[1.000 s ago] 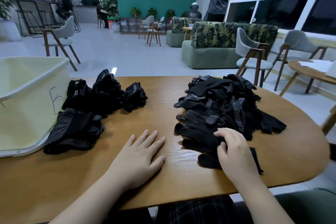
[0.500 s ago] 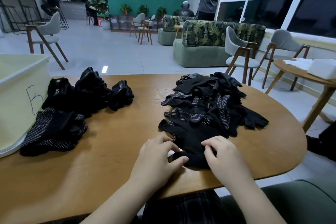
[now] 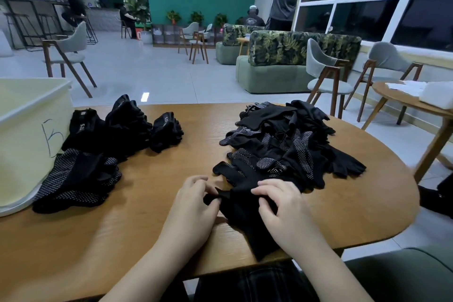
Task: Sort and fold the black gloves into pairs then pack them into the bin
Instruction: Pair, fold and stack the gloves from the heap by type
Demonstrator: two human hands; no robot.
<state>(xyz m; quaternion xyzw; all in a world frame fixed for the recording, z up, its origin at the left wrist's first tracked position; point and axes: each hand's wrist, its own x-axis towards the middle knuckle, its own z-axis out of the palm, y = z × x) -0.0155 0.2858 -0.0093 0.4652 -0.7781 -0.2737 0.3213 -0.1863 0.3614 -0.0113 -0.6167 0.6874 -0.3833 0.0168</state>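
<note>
1. Pinching a plain black glove (image 3: 241, 218) at the near edge of the wooden tabletop (image 3: 147, 203), a seated person works it with both hands.
2. The left hand (image 3: 193, 208) nips one of the glove's finger ends between thumb and fingertips; the right hand (image 3: 282, 211) has its fingers curled onto the glove's body, gripping the cloth.
3. The glove touches the near side of a loose heap of black gloves (image 3: 284, 144), some dotted white, piled right of centre.
4. Folded gloves (image 3: 127, 127) sit in bundles at the left, with a dotted stack (image 3: 78, 181) nearer the camera, just beside the pale bin (image 3: 27, 144).
5. The bin stands at the tabletop's left end, a handwritten mark on its wall; its inside cannot be seen.
6. Chairs, a leaf-print sofa (image 3: 294, 64) and several people fill the room behind.
</note>
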